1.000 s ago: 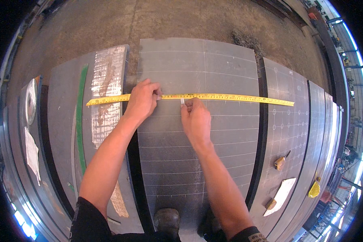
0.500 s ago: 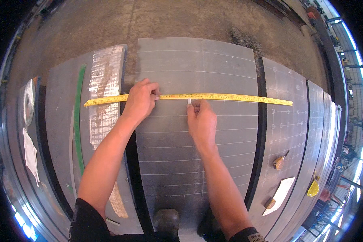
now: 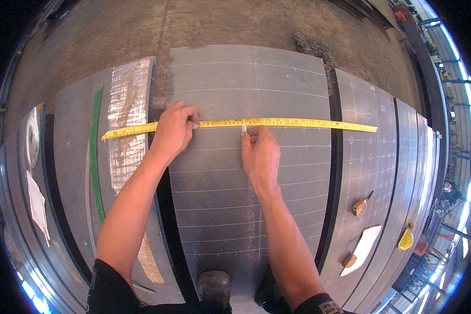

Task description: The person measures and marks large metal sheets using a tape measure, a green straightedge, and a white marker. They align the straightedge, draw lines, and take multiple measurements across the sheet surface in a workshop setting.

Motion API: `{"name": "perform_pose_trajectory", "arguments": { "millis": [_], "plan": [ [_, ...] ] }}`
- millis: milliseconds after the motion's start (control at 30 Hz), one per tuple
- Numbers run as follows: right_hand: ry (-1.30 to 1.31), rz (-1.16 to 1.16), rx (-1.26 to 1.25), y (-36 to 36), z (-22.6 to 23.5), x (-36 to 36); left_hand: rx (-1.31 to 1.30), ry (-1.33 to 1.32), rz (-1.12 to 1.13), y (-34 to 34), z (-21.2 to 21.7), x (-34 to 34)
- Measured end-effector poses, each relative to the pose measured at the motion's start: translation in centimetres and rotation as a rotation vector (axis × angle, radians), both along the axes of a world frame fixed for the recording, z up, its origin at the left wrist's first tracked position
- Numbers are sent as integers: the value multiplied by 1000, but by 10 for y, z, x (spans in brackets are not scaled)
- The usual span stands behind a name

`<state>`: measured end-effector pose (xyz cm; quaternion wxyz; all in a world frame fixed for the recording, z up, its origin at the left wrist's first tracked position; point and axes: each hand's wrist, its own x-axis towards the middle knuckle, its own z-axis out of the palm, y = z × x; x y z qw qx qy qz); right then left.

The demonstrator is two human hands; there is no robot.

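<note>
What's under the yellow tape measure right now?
The yellow tape measure lies across a grey steel plate with chalk grid lines. The left hand presses it down, hiding that stretch; the right hand holds white chalk at its edge.

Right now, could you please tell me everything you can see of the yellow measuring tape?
The yellow measuring tape is a thin, flat strip with fine dark markings, lying stretched flat across the grey plate, its ends reaching over the neighbouring plates. The left hand presses it down near the plate's left edge. The right hand holds a small white marker against its lower edge.
</note>
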<state>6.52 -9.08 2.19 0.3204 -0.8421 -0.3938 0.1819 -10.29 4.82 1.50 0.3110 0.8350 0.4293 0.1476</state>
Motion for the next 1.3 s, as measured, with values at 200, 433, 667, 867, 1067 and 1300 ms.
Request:
{"name": "perform_pose_trajectory", "arguments": {
  "millis": [200, 433, 667, 867, 1067, 1300],
  "plan": [
    [8, 54, 32, 4, -5, -5, -30, 31, 2, 0, 2, 2],
    [43, 51, 23, 7, -2, -11, 0, 7, -6, 1, -2, 0],
    [40, 53, 9, 9, -1, -14, 4, 11, -5, 0, 1, 1],
    [59, 57, -2, 10, -1, -15, 8, 11, -5, 3, -4, -1],
    [-24, 82, -13, 12, -1, -18, 13, 23, -17, 2, -3, -1],
    [-25, 243, -492, 20, 57, -15, 35, 8, -20, 2, -1, -3]
  ]
}}
